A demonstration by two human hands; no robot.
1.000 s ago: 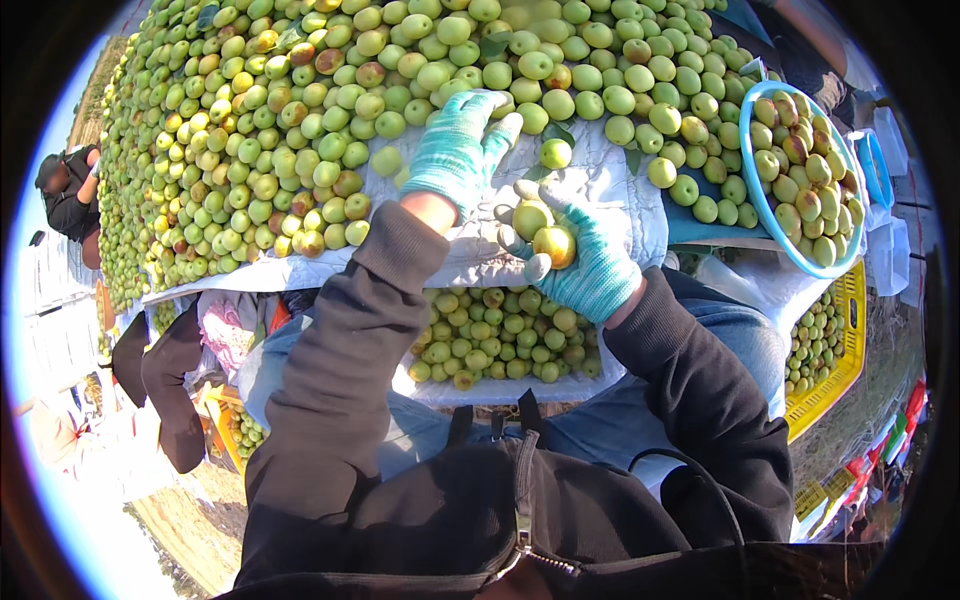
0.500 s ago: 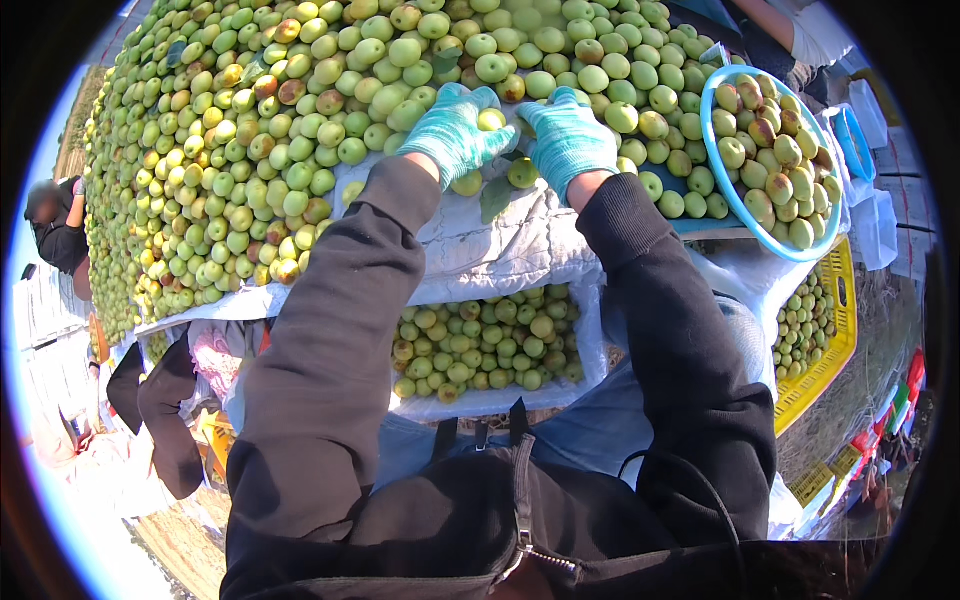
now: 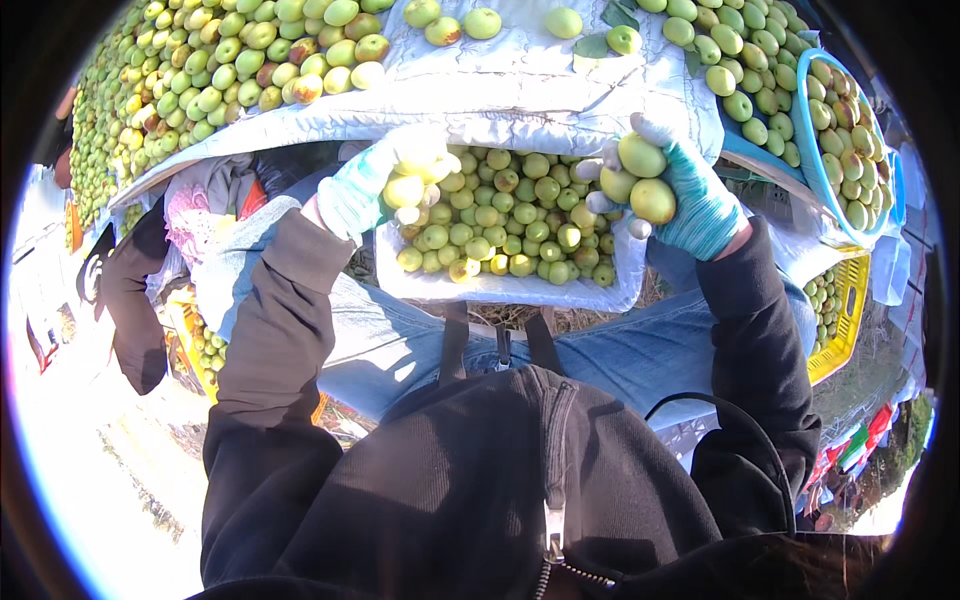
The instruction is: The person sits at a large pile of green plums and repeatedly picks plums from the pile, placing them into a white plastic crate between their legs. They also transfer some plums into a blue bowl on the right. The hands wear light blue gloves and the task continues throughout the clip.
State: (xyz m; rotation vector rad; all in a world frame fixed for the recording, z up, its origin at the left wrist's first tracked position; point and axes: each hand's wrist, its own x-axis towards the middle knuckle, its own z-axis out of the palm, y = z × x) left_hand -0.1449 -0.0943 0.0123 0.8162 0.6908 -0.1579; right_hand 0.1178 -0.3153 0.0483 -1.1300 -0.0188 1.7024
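My left hand, in a teal knit glove with pale fingers, is closed round a few green jujubes above the left end of a lined crate. My right hand, gloved alike, cups three jujubes in its fingers over the crate's right end. Many green jujubes, some with brown patches, lie inside the crate. Beyond it, a white quilted cloth covers the table edge, with a few loose jujubes and a leaf on it.
A large heap of jujubes spreads over the far left; a smaller heap lies right. A blue-rimmed basket full of jujubes stands at the right, above a yellow crate. My knees flank the lined crate.
Both hands have come back from the heap to above the lined crate, moving apart, each with jujubes in it. The view has tilted down toward the crate.
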